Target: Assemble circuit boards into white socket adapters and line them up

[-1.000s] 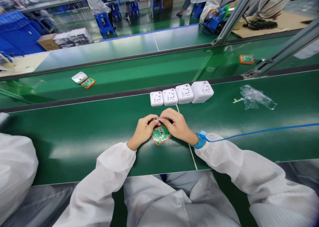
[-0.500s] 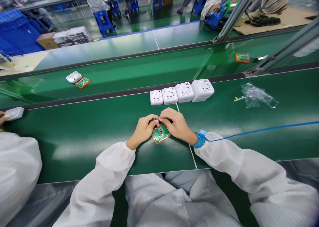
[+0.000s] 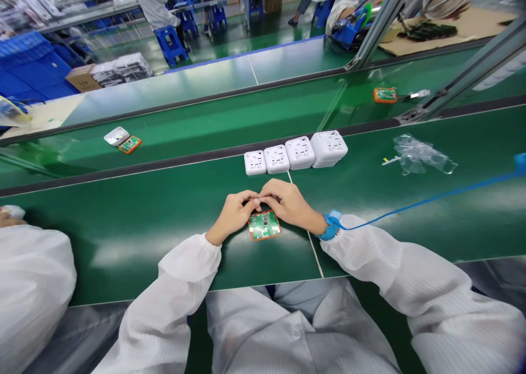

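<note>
I'm pinching with my left hand (image 3: 234,216), its fingers closed on a tiny metal piece (image 3: 257,198), too small to make out. Just below sits a green circuit board (image 3: 264,225) in an orange frame, lying flat mid-way across the green bench (image 3: 123,259). My right hand (image 3: 290,203) is closing on the same piece, with a blue wrist strap (image 3: 331,225) on that wrist. White housings (image 3: 296,154) are lining the back edge, and a clear plastic bag (image 3: 419,154) is lying further right. The board looks light, stiff and fragile, so I'd hold it by the orange frame.

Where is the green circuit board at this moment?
In the head view, the green circuit board lies on the green belt at centre, just below the left hand and right hand, with the row of white cases farther ahead.
</note>
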### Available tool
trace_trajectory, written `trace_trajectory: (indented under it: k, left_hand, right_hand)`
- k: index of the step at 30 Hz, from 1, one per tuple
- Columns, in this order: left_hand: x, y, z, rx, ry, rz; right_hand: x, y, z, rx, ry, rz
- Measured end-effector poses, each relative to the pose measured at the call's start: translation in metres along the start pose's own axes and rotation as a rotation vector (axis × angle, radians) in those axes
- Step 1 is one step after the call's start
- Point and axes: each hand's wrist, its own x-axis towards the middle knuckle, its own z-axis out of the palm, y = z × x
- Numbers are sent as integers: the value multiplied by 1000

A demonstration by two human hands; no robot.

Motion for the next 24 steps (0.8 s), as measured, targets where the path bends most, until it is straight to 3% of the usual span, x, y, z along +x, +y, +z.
trace_trajectory:
  k: [2,4,6,8,11,14,16,19,21,24]
  left_hand:
    - [7,2,-6,118,26,128]
    - [22,1,-11,288,187,300]
    - [42,-4,-14,474,328,433]
    - [63,-12,-16,634,321,468]
    - [81,-21,-17,740,198,393]
    - [76,-22,-18,703,213,362]
    - [65,-20,-20,551,348,338]
    - [48,-14,-18,196,552,175]
    - [39,-9,-12,98,551,73]
    - [27,1,2,125,425,57]
  right_hand:
    - [3,1,-15,12,-142,47]
    - [3,1,-26,-120,-241,41]
    - [0,-1,-32,-407,-237,26]
    - [-5,-5,-33,-686,-195,93]
    - [-12,-6,-32,-800,-262,237]
    - [-15,0,-30,-631,-331,164]
    - [-16,4,-27,-481,-260,63]
    - [-15,6,-18,-350,-102,-92]
    - [-15,4,-14,-343,-33,-196]
    - [-14,-1,-11,-348,5,-243]
